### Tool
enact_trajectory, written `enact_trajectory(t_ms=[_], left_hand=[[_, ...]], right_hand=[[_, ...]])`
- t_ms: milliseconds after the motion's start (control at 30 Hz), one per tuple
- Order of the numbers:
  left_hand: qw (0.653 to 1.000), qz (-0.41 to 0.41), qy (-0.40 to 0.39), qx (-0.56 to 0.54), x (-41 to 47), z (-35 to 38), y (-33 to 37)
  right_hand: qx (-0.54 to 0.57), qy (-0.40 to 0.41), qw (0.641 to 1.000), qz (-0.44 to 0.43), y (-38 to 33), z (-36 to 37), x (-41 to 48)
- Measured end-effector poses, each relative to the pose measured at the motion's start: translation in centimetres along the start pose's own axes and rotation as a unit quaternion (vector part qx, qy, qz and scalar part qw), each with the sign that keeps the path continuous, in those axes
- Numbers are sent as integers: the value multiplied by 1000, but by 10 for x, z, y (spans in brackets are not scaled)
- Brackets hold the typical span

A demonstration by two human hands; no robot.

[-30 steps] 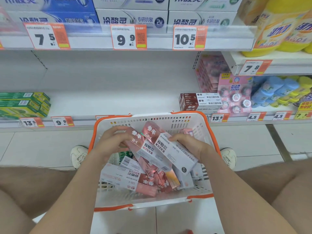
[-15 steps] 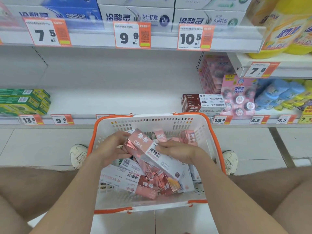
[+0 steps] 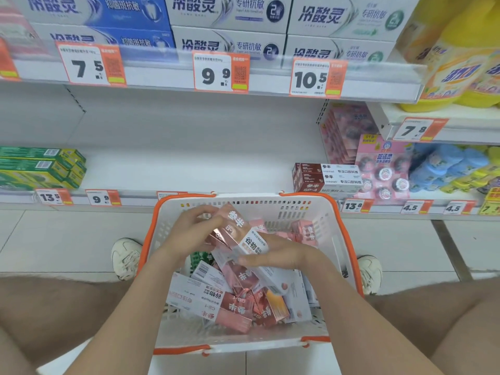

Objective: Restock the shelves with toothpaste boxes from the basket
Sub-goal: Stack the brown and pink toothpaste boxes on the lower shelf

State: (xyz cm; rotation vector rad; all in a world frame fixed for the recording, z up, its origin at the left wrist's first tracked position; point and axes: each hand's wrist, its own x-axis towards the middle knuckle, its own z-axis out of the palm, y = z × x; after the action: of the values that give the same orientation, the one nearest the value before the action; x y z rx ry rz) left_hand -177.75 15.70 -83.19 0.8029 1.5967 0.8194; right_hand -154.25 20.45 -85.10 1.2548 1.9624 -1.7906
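A white basket (image 3: 339, 247) with an orange rim stands on the floor between my feet, holding several pink-and-white toothpaste boxes (image 3: 216, 301). My left hand (image 3: 189, 234) grips the pink end of a small stack of toothpaste boxes (image 3: 240, 234) held above the pile. My right hand (image 3: 276, 257) clasps the white end of the same stack. Behind the basket, the low shelf (image 3: 189, 169) is bare in its middle, with a few dark red-and-white boxes (image 3: 324, 177) stacked at its right.
Green boxes (image 3: 38, 166) lie at the shelf's left end. Pink cleaner packs (image 3: 384, 169) and blue bottles (image 3: 443, 169) sit to the right. The upper shelf carries blue and white toothpaste cartons (image 3: 230, 25) and yellow bottles (image 3: 460, 55). My white shoes (image 3: 125, 257) flank the basket.
Both hands have gathered the boxes closer together and turned the stack more upright, its pink end now raised toward the basket's far wall. The view has tilted slightly downward.
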Motion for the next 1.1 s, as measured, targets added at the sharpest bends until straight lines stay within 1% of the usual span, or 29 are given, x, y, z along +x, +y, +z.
enact_trajectory(t_ms=[67,167,233,267,333,400,467,500,533,600,633,700,767,833,867,933,1100], left_hand=[[999,32,15,-2,-1,-5,16],[996,78,16,-35,-1,-15,39],[992,104,3,-66,4,-22,52],[990,117,-3,-80,9,-24,59],[986,132,-11,-100,20,-26,75],[985,132,-13,-114,34,-27,86],[987,123,-2,-106,51,-28,91],[988,122,8,-89,61,-28,92],[990,124,27,-63,72,-28,92],[989,133,69,-17,94,-24,90],[988,135,79,-4,105,-21,88],[989,117,83,26,123,-11,83],[993,78,62,65,147,-4,73],[992,48,40,111,182,-4,49],[991,38,40,124,205,-6,32],[988,20,37,151,244,-5,7],[982,-3,72,177,236,13,27]], right_hand=[[-21,15,1000,-17,-9,-9,-3],[-45,95,993,-47,-29,-33,-9],[-79,122,987,-68,-52,-55,-18],[-101,119,985,-79,-65,-66,-24],[-131,90,983,-89,-87,-91,-26],[-142,69,983,-89,-102,-113,-18],[-174,87,976,-94,-108,-131,1],[-215,110,966,-88,-107,-140,13],[-277,142,947,-74,-106,-147,26],[-424,205,881,-39,-99,-157,51],[-476,220,851,-32,-92,-160,64],[-539,216,813,-31,-78,-165,87],[-583,210,785,-24,-59,-168,109],[-608,214,765,-9,-39,-167,128],[-609,217,763,-1,-29,-167,137],[-592,221,775,6,-11,-167,154],[-554,224,802,15,9,-166,185]])
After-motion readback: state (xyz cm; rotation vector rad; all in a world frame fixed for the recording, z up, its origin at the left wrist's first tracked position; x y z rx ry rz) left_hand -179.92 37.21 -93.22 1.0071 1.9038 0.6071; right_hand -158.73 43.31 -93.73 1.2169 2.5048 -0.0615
